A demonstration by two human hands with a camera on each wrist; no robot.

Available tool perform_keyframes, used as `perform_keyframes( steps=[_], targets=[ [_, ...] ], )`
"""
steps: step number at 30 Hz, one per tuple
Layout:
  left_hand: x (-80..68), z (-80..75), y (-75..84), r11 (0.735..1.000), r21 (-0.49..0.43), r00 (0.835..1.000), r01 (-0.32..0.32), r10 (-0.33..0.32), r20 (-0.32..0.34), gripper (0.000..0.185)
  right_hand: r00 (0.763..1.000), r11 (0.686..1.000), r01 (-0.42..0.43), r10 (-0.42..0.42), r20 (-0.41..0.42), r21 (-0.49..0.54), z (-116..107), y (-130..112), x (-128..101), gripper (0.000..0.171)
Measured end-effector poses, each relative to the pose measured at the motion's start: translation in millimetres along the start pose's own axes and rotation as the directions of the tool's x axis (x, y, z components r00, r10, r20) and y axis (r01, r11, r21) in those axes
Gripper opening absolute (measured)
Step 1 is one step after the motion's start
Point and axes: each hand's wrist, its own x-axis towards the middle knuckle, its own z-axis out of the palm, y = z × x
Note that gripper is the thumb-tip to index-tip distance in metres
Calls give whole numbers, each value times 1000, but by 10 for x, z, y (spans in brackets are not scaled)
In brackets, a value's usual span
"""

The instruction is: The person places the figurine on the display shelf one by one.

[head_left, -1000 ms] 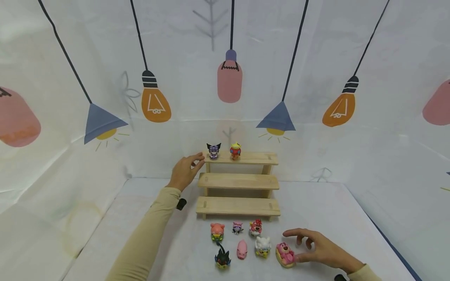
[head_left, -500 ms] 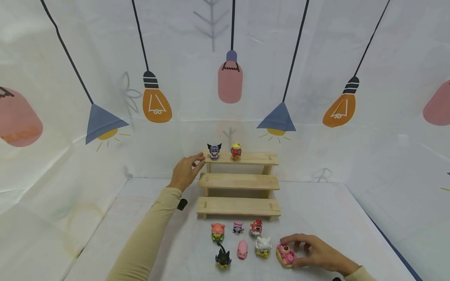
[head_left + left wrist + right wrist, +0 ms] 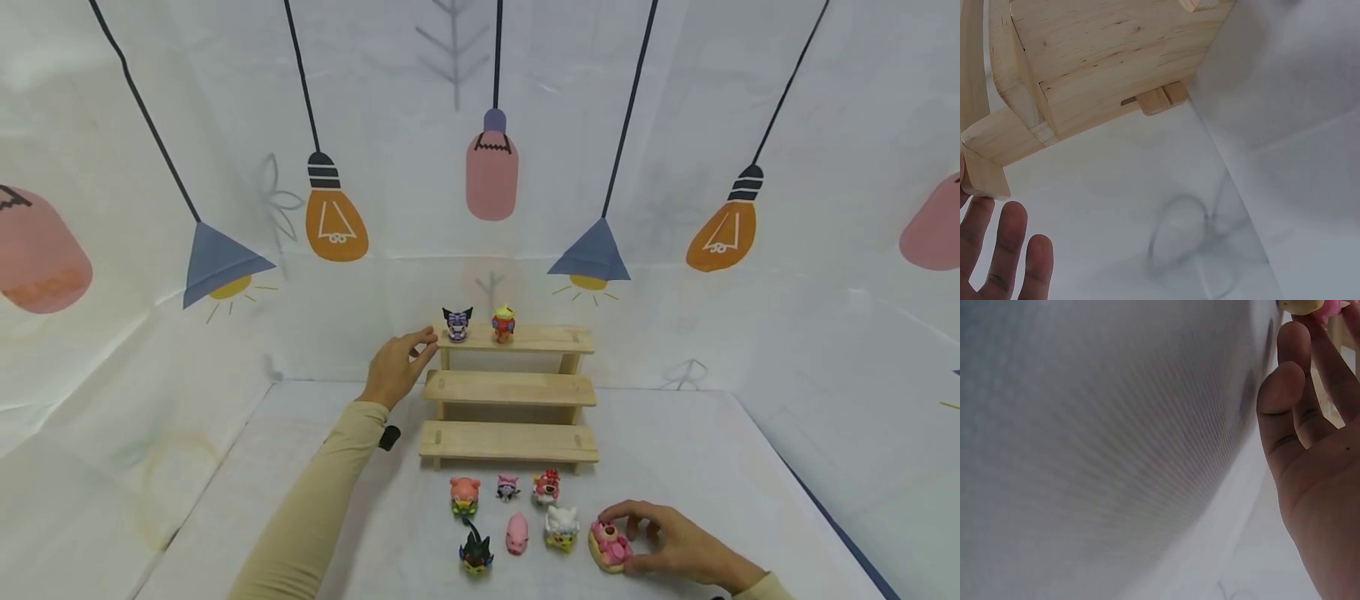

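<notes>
My left hand (image 3: 393, 367) is at the left end of the top step of a three-step wooden display stand (image 3: 510, 387), thumb and index finger pinching the board's end. In the left wrist view, the other fingers (image 3: 1011, 231) extend beside the board end (image 3: 985, 178). At the front right, my right hand (image 3: 678, 542) holds a pink bear figurine (image 3: 611, 546) with a pale yellow base, fingers at its top and thumb at its lower right side. It sits on the white table. Only a bit of the figurine (image 3: 1304, 305) appears in the right wrist view.
On the top step stand a black-and-purple figurine (image 3: 457, 325) and a yellow-and-red one (image 3: 503, 325). Several figurines lie before the stand, including an orange one (image 3: 464, 495), a pink pig (image 3: 517, 533), a white one (image 3: 561, 528) and a black one (image 3: 476, 552).
My right hand has moved slightly left and its fingers have closed round the pink bear figurine, which stays in place. The left hand remains at the stand's top step.
</notes>
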Motion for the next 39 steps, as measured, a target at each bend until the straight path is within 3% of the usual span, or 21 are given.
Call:
perform_keyframes(
  steps=[10,23,32,39],
  targets=[
    [-16,9,4,1000,0,1000,-3,3,-12,30,996,991,-5,-8,-93,-135,83,-4,36,50],
    [-21,11,-1,1000,6,1000,-5,5,-17,30,993,972,1,-29,-117,-234,120,-12,97,57],
    [-1,11,-1,1000,7,1000,2,-2,-11,30,992,966,-27,-6,-123,-259,112,-17,102,58],
    [6,-8,25,1000,4,1000,8,-8,-3,30,990,965,14,-50,-130,-260,88,-26,103,58]
  ],
)
